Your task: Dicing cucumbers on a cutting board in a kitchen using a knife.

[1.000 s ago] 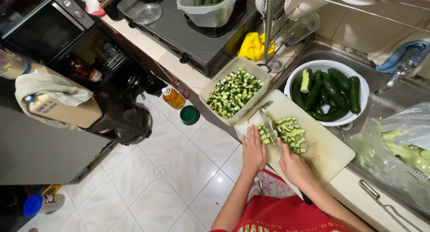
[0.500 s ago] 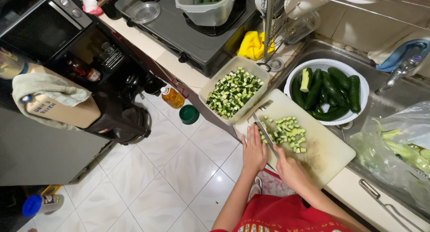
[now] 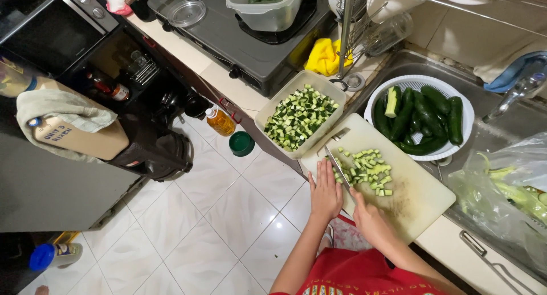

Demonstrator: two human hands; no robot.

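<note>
Fingers (image 3: 322, 171) of the left hand (image 3: 326, 193) are laid flat and held together on the cutting board (image 3: 421, 195), just beside the knife blade, with nothing gripped in them. The right hand (image 3: 370, 220) is closed around the handle of a knife (image 3: 337, 167), whose blade is set against the near edge of a heap of diced cucumber (image 3: 367, 169) on the board.

Only the head view is given. In it, a good part of the work is judged to be done: a rectangular plastic tub (image 3: 268, 123) just beyond the board is filled with a thick layer of cucumber cubes (image 3: 299, 117), and the heap on the board is already cut to the same size. What remains for that heap appears to be its transfer into the tub.

Much is also left. A white colander (image 3: 467, 110) in the sink is seen to hold several whole dark-green cucumbers (image 3: 424, 115), one of them with its end cut off, and a clear container (image 3: 268, 13) on the stove holds a few more uncut ones. A clear plastic bag (image 3: 501, 187) with pale green trimmings lies to the right of the board on the counter (image 3: 444, 246).

Roughly half of the dicing is thus reckoned to be finished, though the full stock cannot be counted.
</note>
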